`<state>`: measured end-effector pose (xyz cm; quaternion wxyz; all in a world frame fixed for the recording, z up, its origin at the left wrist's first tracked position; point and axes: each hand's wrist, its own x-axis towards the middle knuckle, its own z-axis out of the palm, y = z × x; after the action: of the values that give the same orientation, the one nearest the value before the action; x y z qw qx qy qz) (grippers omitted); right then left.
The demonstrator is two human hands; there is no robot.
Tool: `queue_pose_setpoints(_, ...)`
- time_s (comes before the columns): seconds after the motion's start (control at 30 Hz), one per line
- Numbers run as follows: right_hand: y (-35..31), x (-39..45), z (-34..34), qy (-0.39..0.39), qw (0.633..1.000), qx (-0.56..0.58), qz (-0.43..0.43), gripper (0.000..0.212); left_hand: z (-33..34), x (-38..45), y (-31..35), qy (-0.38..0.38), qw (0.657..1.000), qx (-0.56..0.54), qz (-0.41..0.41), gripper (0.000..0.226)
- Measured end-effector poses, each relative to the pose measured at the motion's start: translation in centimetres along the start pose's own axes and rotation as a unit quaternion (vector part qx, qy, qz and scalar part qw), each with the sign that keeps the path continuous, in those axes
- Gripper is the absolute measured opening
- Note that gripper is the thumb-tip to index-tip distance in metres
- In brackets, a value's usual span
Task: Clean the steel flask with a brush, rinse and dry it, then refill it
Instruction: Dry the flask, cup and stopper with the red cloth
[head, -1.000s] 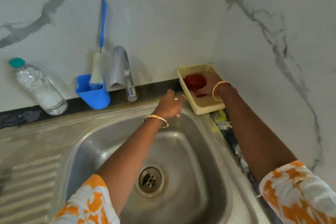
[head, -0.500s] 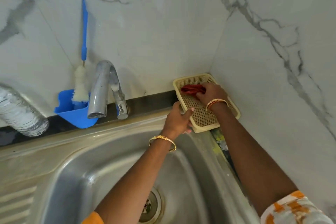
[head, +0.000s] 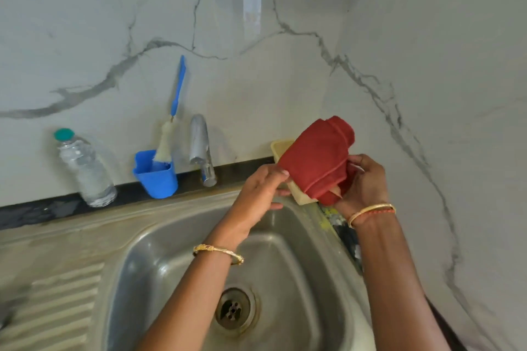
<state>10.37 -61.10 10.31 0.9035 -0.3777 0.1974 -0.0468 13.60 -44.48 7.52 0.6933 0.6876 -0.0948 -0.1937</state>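
Marble-veined walls (head: 285,80) back a steel sink (head: 159,259). No flask is seen; a red cloth (head: 316,159) is gripped by the right hand (head: 362,185) above a cream basket (head: 281,148), its edge pinched by the left hand (head: 261,194). Leftward, a bottle brush (head: 172,125) is stood in a blue holder (head: 156,179), beyond it a water bottle (head: 85,168).

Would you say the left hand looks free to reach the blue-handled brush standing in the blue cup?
Probably not yet: the left hand pinches the red cloth with the right hand. Once it lets go, nothing blocks the brush except the tap close beside it.
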Motion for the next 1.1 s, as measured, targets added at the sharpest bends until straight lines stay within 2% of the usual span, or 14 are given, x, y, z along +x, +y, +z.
queue_pose_setpoints(0.1,3.0,-4.2,-0.5,-0.034,0.998,-0.028,0.047,0.046,-0.8,-5.6,-0.3,0.001,0.992,-0.13,0.002,0.014)
queue_pose_setpoints(0.2,7.4,-7.8,-0.3,-0.093,0.989,-0.091,0.077,0.036,-1.9,-9.9,-2.4,0.084,0.995,-0.053,0.024,0.01)
queue_pose_setpoints(0.27,10.5,-9.3,0.2,-0.118,0.98,-0.127,0.102,0.035,-3.1,-12.1,-4.0,0.147,0.989,0.007,0.017,0.017)
queue_pose_setpoints(0.37,14.2,-10.9,1.3,-0.1,0.971,-0.17,0.136,0.007,-5.5,-15.3,-6.3,0.186,0.982,0.029,0.007,0.02)
queue_pose_setpoints(0.43,16.1,-11.7,2.3,-0.099,0.967,-0.169,0.162,0.005,-7.2,-17.3,-7.4,0.205,0.979,0.015,-0.005,0.018)
queue_pose_setpoints(0.53,19.2,-12.8,3.9,-0.06,0.969,-0.15,0.186,0.015,-10.2,-20.0,-8.8,0.248,0.968,0.02,-0.02,0.016)
queue_pose_setpoints(0.7,25.0,-15.3,7.5,0.014,0.972,-0.121,0.201,0.018,-17.5,-25.3,-10.1,0.29,0.94,0.18,0.019,0.014)
queue_pose_setpoints(0.8,28.5,-16.9,9.8,0.009,0.972,-0.112,0.206,0.013,-22.4,-28.4,-9.9,0.33,0.894,0.294,0.077,0.014)
queue_pose_setpoints(0.9,32.1,-18.2,12.4,-0.015,0.971,-0.102,0.215,0.019,-27.3,-30.7,-9.4,0.371,0.805,0.438,0.149,0.014)
queue_pose_setpoints(1.0,35.5,-19.4,15.2,-0.031,0.966,-0.105,0.233,0.014,-32.0,-32.0,-8.2,0.38,0.731,0.534,0.192,0.015)
queue_pose_setpoints(1.07,37.0,-19.8,16.6,-0.033,0.964,-0.112,0.237,0.014,-34.7,-31.8,-7.5,0.395,0.691,0.571,0.202,0.031)
queue_pose_setpoints(1.1,37.7,-19.9,17.2,-0.035,0.964,-0.114,0.238,0.015,-36.0,-31.7,-7.0,0.417,0.684,0.567,0.191,0.044)
